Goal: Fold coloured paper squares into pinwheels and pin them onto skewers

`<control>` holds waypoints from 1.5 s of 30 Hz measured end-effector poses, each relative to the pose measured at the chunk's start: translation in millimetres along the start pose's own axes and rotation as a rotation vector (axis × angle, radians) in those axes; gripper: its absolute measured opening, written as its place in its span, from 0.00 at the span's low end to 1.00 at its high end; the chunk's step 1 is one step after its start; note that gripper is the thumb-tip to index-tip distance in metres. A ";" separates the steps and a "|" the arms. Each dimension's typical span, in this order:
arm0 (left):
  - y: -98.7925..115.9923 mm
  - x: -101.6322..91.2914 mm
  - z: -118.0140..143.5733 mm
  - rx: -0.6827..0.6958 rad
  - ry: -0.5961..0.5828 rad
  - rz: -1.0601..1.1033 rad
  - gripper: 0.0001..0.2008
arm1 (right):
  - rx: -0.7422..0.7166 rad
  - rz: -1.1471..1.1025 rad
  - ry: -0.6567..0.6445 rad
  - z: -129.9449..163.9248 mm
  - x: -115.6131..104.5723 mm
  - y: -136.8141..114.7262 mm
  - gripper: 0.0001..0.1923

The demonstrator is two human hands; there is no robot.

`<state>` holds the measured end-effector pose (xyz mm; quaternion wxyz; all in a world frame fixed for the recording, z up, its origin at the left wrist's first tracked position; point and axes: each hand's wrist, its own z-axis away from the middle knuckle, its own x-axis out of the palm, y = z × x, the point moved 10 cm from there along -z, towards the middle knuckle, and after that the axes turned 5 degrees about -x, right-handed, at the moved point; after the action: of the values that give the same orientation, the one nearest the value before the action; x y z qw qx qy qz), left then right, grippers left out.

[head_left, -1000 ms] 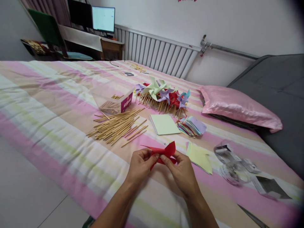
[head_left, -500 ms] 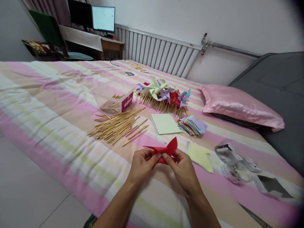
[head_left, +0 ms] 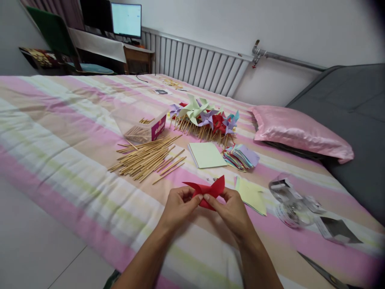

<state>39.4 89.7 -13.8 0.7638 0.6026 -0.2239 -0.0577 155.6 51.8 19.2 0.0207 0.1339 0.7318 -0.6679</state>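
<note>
Both my hands pinch a red paper pinwheel (head_left: 209, 190) above the striped bedspread. My left hand (head_left: 181, 204) is closed on its left side, and my right hand (head_left: 230, 206) is closed on its right side. The two thumbs meet near the paper's middle, where folded tips come together; what lies under them is hidden. One pointed blade rises at the upper right and another sticks out to the left. Just beyond the paper lie small shiny pieces (head_left: 214, 179). Yellow paper sheets (head_left: 251, 195) rest to the right of my right hand.
Wooden sticks (head_left: 147, 158) lie in a pile beside a clear plastic box (head_left: 136, 126). Finished pinwheels (head_left: 204, 114) are heaped behind pale green paper (head_left: 207, 155) and coloured paper pieces (head_left: 241, 157). Clear containers (head_left: 290, 212) and scissors (head_left: 321, 273) are at right, a pink pillow (head_left: 300, 130) farther back.
The thumbs have pressed closer together over the red paper's middle. A lower paper point that hung below the left thumb no longer shows. The view has shifted slightly.
</note>
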 end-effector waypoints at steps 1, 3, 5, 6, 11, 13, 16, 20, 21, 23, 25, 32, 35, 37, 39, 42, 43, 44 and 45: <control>0.8 0.7 0.3 0.003 -0.008 -0.004 0.10 | -0.005 0.003 -0.006 -0.1 -0.1 0.0 0.08; 2.9 1.6 1.5 0.010 -0.024 -0.012 0.09 | -0.017 -0.005 -0.017 -0.9 0.0 0.4 0.09; 7.0 1.5 2.9 0.035 -0.043 -0.028 0.10 | -0.007 -0.026 -0.008 -2.0 -2.9 3.2 0.10; 9.8 -0.2 3.4 0.055 -0.043 -0.044 0.11 | 0.008 -0.050 0.006 -2.4 -5.8 5.7 0.11; 29.5 -39.8 3.8 0.221 0.238 -0.293 0.14 | 0.071 -0.229 0.128 -2.6 -28.8 17.7 0.14; 40.3 -64.2 9.1 0.280 0.478 -0.517 0.11 | 0.084 -0.281 0.164 -1.8 -35.5 19.7 0.15; 60.5 -92.2 23.2 0.347 0.814 -0.855 0.08 | 0.103 -0.357 0.170 -0.8 -37.4 19.4 0.15; 81.5 -121.3 31.2 0.328 1.044 -1.150 0.10 | 0.124 -0.374 0.187 1.2 -39.0 17.8 0.16; 85.6 -128.3 31.2 0.322 1.069 -1.180 0.11 | 0.132 -0.370 0.193 1.7 -39.5 18.2 0.17; 91.5 -139.1 27.7 0.307 1.086 -1.242 0.11 | 0.145 -0.368 0.186 2.3 -38.4 19.3 0.18; 93.9 -144.9 21.1 0.287 1.071 -1.301 0.11 | 0.148 -0.368 0.170 2.5 -36.5 19.9 0.18; 89.9 -145.1 1.4 0.238 0.992 -1.399 0.11 | 0.155 -0.375 0.141 2.3 -31.5 23.2 0.16; 86.9 -147.0 -2.0 0.204 0.989 -1.424 0.11 | 0.163 -0.367 0.134 2.2 -29.3 24.8 0.16; 85.3 -148.5 -3.2 0.185 0.993 -1.437 0.12 | 0.168 -0.358 0.136 2.5 -28.2 25.0 0.16; 84.2 -148.5 -4.3 0.175 0.991 -1.445 0.11 | 0.165 -0.363 0.150 3.0 -27.7 24.2 0.16; 84.3 -146.9 -5.0 0.168 0.989 -1.449 0.11 | 0.165 -0.382 0.174 4.0 -27.0 23.1 0.16; 84.8 -146.4 -5.0 0.166 0.990 -1.449 0.10 | 0.168 -0.388 0.178 4.4 -26.6 23.1 0.16; 85.4 -145.9 -5.0 0.166 0.992 -1.448 0.10 | 0.172 -0.392 0.178 4.5 -26.0 23.1 0.17; 86.0 -145.3 -5.1 0.167 0.993 -1.447 0.11 | 0.177 -0.393 0.171 4.6 -25.1 23.3 0.17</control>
<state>-103.9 169.2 27.2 0.5025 0.6060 0.5670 -0.2424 184.4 44.7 1.3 -0.1838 0.0462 0.6814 -0.7070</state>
